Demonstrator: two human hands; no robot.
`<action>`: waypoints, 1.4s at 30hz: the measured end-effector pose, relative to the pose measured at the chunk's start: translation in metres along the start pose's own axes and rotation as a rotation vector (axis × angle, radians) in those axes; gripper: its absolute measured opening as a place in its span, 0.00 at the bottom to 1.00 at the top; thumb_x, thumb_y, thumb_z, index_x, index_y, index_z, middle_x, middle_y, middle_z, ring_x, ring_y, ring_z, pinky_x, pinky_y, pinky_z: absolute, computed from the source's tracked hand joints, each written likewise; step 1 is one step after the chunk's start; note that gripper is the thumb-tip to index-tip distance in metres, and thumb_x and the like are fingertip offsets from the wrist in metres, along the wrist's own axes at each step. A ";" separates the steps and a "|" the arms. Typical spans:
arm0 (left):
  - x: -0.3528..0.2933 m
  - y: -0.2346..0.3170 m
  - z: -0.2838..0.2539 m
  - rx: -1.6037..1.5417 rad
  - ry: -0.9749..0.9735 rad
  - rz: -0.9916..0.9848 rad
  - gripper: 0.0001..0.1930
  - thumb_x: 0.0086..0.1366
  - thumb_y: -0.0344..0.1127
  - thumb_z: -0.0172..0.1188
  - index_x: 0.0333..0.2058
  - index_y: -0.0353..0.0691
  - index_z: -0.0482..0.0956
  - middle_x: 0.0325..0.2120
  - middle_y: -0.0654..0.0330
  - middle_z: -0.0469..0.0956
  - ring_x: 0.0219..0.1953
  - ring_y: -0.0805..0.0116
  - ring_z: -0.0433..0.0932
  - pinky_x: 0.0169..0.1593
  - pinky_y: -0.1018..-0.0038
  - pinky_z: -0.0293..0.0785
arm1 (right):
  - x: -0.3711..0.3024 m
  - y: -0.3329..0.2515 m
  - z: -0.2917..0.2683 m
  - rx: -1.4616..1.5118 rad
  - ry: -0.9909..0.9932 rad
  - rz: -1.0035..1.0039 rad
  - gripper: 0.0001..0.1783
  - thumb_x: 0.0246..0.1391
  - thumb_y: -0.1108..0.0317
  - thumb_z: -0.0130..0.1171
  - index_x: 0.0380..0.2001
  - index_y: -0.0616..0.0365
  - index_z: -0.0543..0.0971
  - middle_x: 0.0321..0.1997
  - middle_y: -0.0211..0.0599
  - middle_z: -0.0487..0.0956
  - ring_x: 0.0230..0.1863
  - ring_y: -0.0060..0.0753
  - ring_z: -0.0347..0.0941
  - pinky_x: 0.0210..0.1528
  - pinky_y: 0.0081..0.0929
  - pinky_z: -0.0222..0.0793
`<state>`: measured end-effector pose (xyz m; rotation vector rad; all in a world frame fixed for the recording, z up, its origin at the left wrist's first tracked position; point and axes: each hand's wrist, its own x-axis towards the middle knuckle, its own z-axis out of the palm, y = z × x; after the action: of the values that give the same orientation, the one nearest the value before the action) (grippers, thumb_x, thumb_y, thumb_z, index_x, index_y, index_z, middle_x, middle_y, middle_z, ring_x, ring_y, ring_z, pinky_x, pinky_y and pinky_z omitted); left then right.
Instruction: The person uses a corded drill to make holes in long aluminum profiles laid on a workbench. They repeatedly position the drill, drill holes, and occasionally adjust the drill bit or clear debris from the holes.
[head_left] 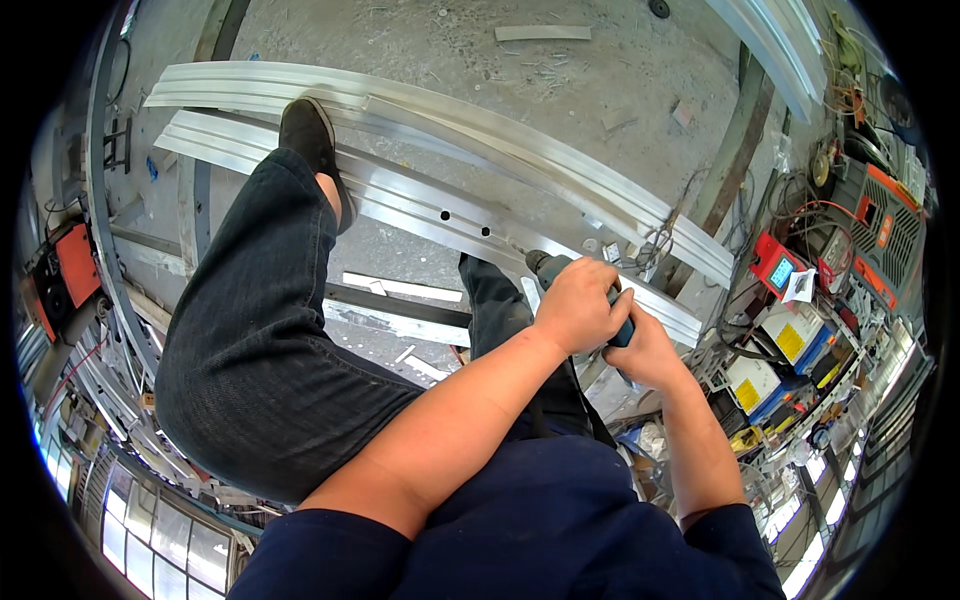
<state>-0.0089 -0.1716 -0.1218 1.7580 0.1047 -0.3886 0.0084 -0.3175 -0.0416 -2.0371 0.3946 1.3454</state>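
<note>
A dark power drill (pixel 549 266) is held in both hands, its chuck end against or just above a silver aluminium profile (pixel 405 200). My left hand (pixel 582 304) wraps over the drill's body. My right hand (pixel 648 350) closes around its handle, which my fingers partly hide. Two round dark holes (pixel 466 224) show in the profile, left of the drill. The bit's tip is too small to make out. My dark shoe (pixel 308 135) rests on the profile toward its left end.
A second long aluminium profile (pixel 250 85) lies just beyond. Steel beams (pixel 735 150) run beneath. At the right stand an orange-and-grey machine (pixel 885 230), a red device with a screen (pixel 775 268), cables and boxes (pixel 750 385). Offcuts (pixel 543 33) lie on the concrete floor.
</note>
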 end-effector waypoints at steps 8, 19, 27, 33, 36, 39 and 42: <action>-0.001 0.000 0.001 -0.017 0.005 0.010 0.11 0.60 0.38 0.65 0.25 0.37 0.78 0.28 0.50 0.78 0.38 0.48 0.78 0.45 0.59 0.75 | -0.002 0.001 0.001 -0.017 -0.004 0.028 0.30 0.36 0.75 0.65 0.49 0.66 0.74 0.33 0.38 0.79 0.30 0.28 0.75 0.33 0.29 0.72; 0.006 -0.006 -0.008 -0.065 -0.067 0.017 0.15 0.59 0.44 0.67 0.30 0.37 0.80 0.30 0.50 0.79 0.40 0.49 0.78 0.46 0.59 0.74 | 0.008 0.003 -0.012 -0.061 -0.082 0.052 0.34 0.37 0.74 0.65 0.54 0.60 0.75 0.43 0.48 0.84 0.46 0.45 0.82 0.50 0.35 0.75; 0.004 -0.014 -0.015 -0.010 -0.103 -0.053 0.22 0.57 0.53 0.65 0.30 0.35 0.80 0.32 0.50 0.80 0.42 0.48 0.77 0.50 0.60 0.74 | 0.007 0.000 -0.009 -0.099 -0.073 -0.025 0.32 0.39 0.73 0.64 0.54 0.59 0.74 0.43 0.47 0.83 0.46 0.45 0.81 0.50 0.35 0.75; 0.003 -0.018 -0.011 -0.008 -0.052 -0.001 0.21 0.56 0.52 0.66 0.27 0.34 0.80 0.30 0.48 0.79 0.40 0.46 0.77 0.48 0.59 0.75 | 0.003 -0.012 -0.007 -0.115 -0.066 -0.038 0.28 0.40 0.72 0.63 0.50 0.58 0.75 0.40 0.47 0.84 0.44 0.48 0.82 0.49 0.37 0.75; 0.003 -0.018 -0.011 -0.015 -0.036 0.007 0.21 0.56 0.51 0.66 0.27 0.34 0.80 0.30 0.48 0.80 0.39 0.46 0.78 0.48 0.59 0.75 | 0.003 -0.011 -0.006 -0.119 -0.063 -0.026 0.28 0.40 0.73 0.63 0.50 0.58 0.75 0.39 0.47 0.84 0.44 0.49 0.82 0.49 0.37 0.75; 0.001 -0.019 -0.012 -0.011 -0.053 0.009 0.20 0.56 0.50 0.66 0.30 0.35 0.80 0.32 0.47 0.80 0.40 0.47 0.78 0.48 0.59 0.75 | 0.002 -0.012 -0.004 -0.131 -0.039 -0.019 0.29 0.40 0.73 0.63 0.51 0.58 0.75 0.40 0.49 0.84 0.45 0.52 0.82 0.50 0.38 0.75; 0.001 -0.019 -0.013 -0.010 -0.066 0.010 0.20 0.56 0.49 0.67 0.31 0.35 0.80 0.33 0.47 0.80 0.41 0.47 0.78 0.48 0.59 0.76 | 0.000 -0.013 -0.003 -0.118 -0.031 -0.021 0.30 0.40 0.72 0.63 0.52 0.59 0.74 0.41 0.51 0.84 0.46 0.55 0.82 0.50 0.39 0.75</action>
<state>-0.0110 -0.1549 -0.1375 1.7335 0.0507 -0.4385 0.0181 -0.3095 -0.0366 -2.1072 0.2857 1.4152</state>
